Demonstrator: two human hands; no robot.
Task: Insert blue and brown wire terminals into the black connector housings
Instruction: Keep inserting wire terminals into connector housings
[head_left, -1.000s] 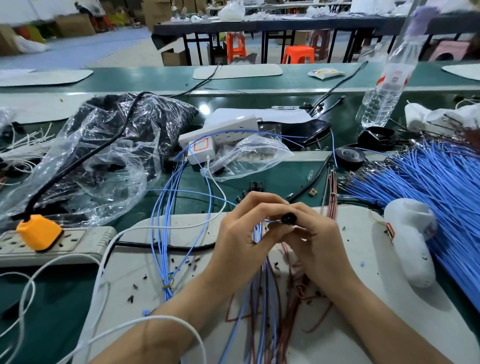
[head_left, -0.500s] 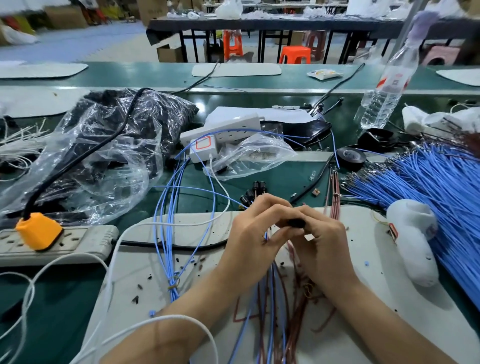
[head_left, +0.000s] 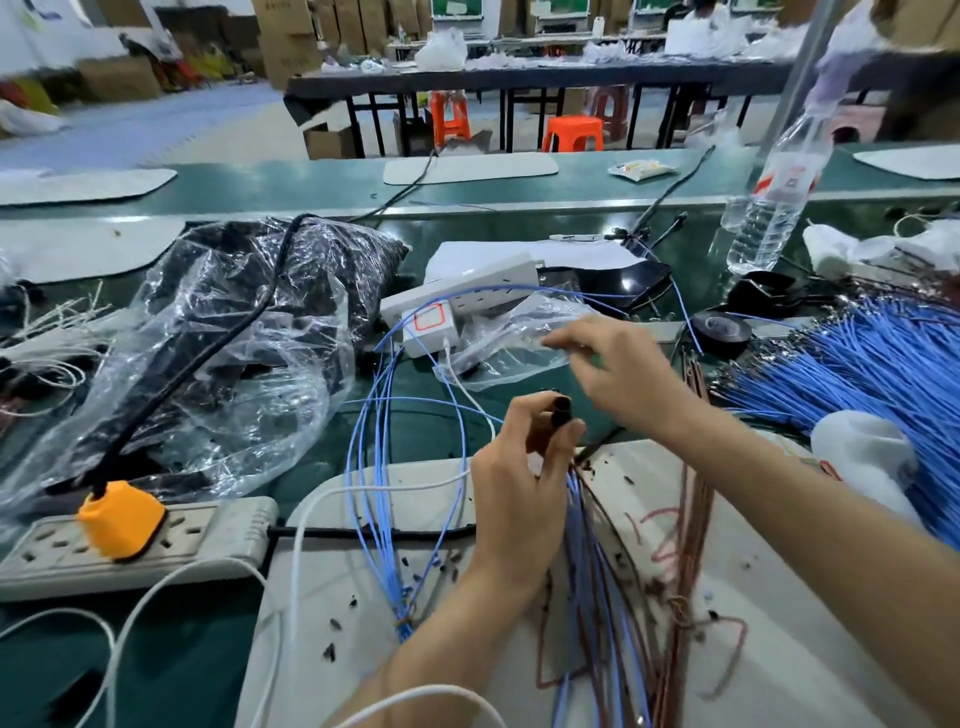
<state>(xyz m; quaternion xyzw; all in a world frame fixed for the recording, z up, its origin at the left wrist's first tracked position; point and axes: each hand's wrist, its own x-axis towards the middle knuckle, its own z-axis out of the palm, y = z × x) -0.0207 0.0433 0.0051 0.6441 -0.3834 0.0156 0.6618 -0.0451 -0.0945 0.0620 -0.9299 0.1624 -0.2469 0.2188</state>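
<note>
left hand (head_left: 519, 486) grips black connector (head_left: 560, 410), mostly hidden; right hand (head_left: 621, 374) blurred, grasp unclear.

Wire bundle (head_left: 857, 374) right, plastic bag (head_left: 218, 374) left

Bright and even, lit from overhead. Only soft, faint shadows under the left hand (head_left: 519, 493) and the wires (head_left: 587, 571) on the pale mat (head_left: 322, 675). White glare all over the crinkled plastic bag (head_left: 218, 364), plus a small hot spot on the green table (head_left: 519, 221). Sharp at the housing (head_left: 561, 410) pinched in the left hand; smeared by motion at the right hand (head_left: 618, 374). Blurred and streaked along the top edge and at the bottle (head_left: 774, 208). Bowed toward the edges, wide-angle fashion.
</note>
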